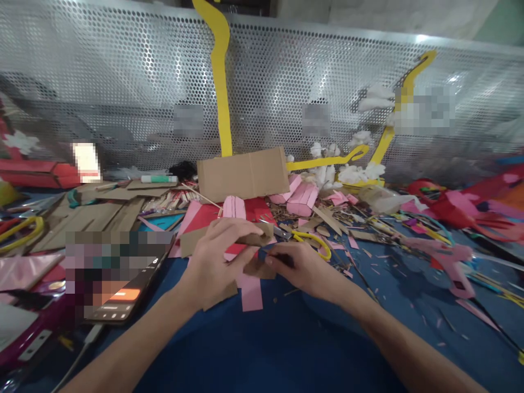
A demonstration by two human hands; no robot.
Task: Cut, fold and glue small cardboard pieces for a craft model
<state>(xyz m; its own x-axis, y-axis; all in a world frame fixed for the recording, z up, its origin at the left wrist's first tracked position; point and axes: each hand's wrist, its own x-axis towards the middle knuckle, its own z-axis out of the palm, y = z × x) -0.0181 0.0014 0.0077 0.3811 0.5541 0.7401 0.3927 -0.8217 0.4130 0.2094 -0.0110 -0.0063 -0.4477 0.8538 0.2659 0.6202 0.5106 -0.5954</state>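
Observation:
My left hand (221, 256) is curled over a small brown cardboard piece (267, 233) in the middle of the table. Opposite it, my right hand (297, 267) has its fingers pinched together at the cardboard's lower right edge. The fingers partly hide the piece. Under the hands lie a pink paper strip (251, 297) and more cardboard scraps (221, 296). Scissors with yellow handles (317, 241) lie just beyond my right hand, their blades pointing toward the cardboard.
Behind stands a cardboard box (245, 177) with a tall yellow strip (221, 98), against a perforated metal panel (270, 76). A phone (126, 295) with a cable is at left. A pink glue gun (450, 259) lies right among scraps. Pink paper blocks (302, 201) sit beyond the scissors.

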